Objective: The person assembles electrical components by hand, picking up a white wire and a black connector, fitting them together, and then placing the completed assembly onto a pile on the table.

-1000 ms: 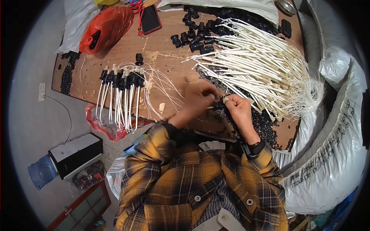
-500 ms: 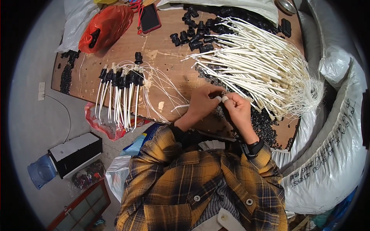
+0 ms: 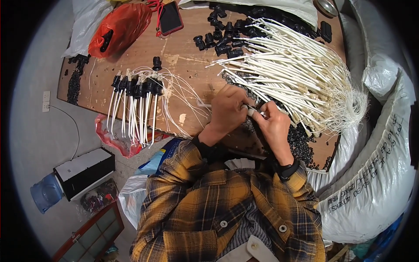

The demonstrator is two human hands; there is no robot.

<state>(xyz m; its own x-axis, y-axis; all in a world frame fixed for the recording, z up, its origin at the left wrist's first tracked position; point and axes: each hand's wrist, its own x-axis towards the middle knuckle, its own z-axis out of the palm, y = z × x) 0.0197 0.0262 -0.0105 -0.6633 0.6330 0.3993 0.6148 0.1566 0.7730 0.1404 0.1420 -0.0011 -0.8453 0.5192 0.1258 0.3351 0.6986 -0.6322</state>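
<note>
Close together at the table's front edge, my left hand (image 3: 228, 109) and my right hand (image 3: 276, 127) meet at the fingertips. Curled closed, my left hand holds a white-sleeved wire; its blurred white end pokes out to the left of the hand. The fingers of my right hand are pinched against the left ones, on something too small and hidden to name. A pale wrap covers a fingertip between them. Right beyond the hands lies a big pile of white-sleeved wires (image 3: 288, 74) with thin loose ends. Small black clips (image 3: 299, 146) are heaped beside and under my right hand.
Black sockets (image 3: 224, 37) lie at the far middle. On the left, a row of sockets with white-sleeved wires (image 3: 137, 89) overhangs the table edge. A red plastic bag (image 3: 120, 30) and a phone (image 3: 170, 18) are farther back. Stuffed white sacks (image 3: 371, 174) flank the right.
Both hands have turned slightly, with the left fingers curling tighter. The white-sleeved wire's end has swung up, away from me. The right hand has shifted a little to the right.
</note>
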